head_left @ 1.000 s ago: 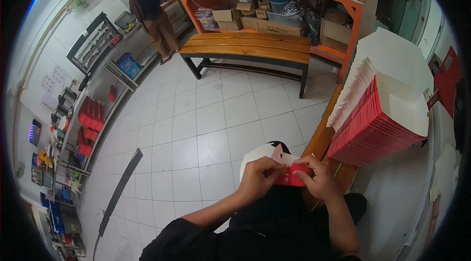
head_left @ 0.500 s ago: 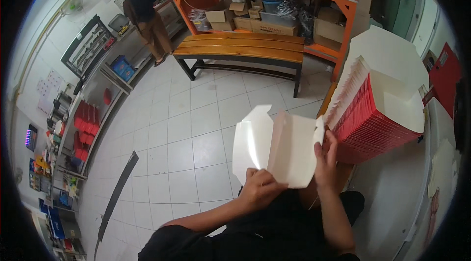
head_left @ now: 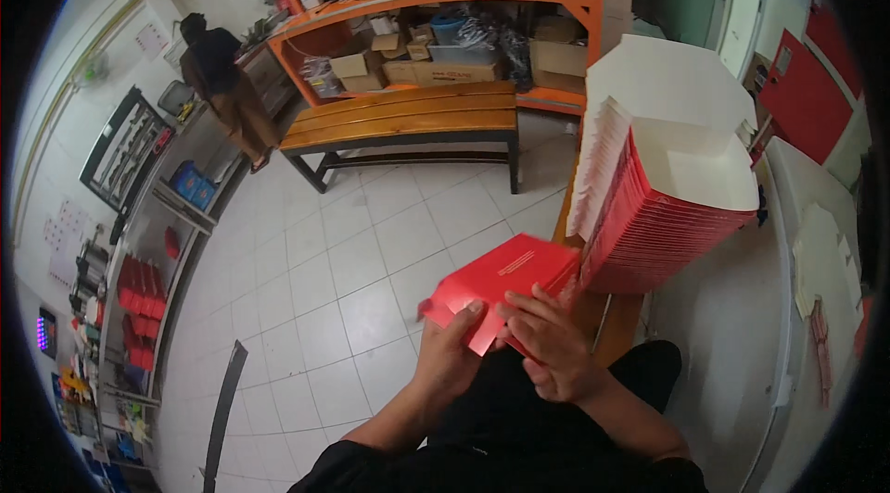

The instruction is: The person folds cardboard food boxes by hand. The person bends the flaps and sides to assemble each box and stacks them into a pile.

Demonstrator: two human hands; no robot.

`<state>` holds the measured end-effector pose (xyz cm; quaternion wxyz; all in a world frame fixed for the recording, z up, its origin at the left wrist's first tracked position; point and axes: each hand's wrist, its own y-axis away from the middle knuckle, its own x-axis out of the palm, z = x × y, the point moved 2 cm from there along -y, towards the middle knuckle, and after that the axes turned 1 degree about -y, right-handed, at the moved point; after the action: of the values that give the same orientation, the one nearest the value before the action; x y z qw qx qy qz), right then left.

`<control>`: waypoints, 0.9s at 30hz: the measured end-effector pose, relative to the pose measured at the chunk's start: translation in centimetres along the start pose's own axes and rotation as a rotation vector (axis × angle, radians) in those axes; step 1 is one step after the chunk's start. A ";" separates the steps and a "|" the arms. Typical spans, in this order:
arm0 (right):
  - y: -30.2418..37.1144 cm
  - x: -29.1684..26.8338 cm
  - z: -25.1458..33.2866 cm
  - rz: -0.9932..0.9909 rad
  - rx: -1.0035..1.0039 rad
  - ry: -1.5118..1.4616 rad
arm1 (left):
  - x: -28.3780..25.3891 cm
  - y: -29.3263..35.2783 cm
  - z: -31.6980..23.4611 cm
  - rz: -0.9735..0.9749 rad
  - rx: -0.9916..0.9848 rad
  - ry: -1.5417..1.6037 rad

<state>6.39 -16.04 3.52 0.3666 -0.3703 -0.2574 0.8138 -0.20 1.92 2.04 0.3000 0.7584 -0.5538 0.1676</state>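
In the head view, the person's left grip (head_left: 445, 354) pinches the near left corner of a red carton (head_left: 514, 269), thumb flat on the glossy outer face; the fingers beneath are hidden. The right grip (head_left: 556, 351) lies at three o'clock from the left one, its fingertips laid on the carton's near edge; whether its thumb presses from the other side cannot be told. The carton is held in front of the lap (head_left: 491, 414), red side up, its long axis slanting from eight o'clock to two o'clock.

That axis leads toward a tall stack of nested cartons (head_left: 663, 233), red outside and white inside, at one to two o'clock from the right grip, which is the nearer of the two. The carton's right end appears just beside the stack; contact between them cannot be judged. Beneath the stack runs a wooden surface (head_left: 623, 326). Out at eleven o'clock stands a wooden bench (head_left: 408, 118), with another person (head_left: 222, 76) beyond it, facing away
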 end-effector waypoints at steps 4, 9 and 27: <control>-0.1 1.3 -0.9 -0.063 0.055 0.147 | 1.9 0.3 2.9 -0.181 0.292 -0.099; -1.1 -0.7 -0.7 0.045 -0.005 0.366 | -0.8 0.7 2.5 -0.164 0.266 -0.193; 1.2 -0.7 -5.1 -0.042 0.356 -0.016 | -3.1 -0.8 2.6 -0.073 0.346 -0.394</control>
<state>10.27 -16.62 -0.08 0.4412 -0.2877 -0.1200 0.8415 -0.71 2.68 -2.00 0.0578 0.8360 -0.5368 0.0980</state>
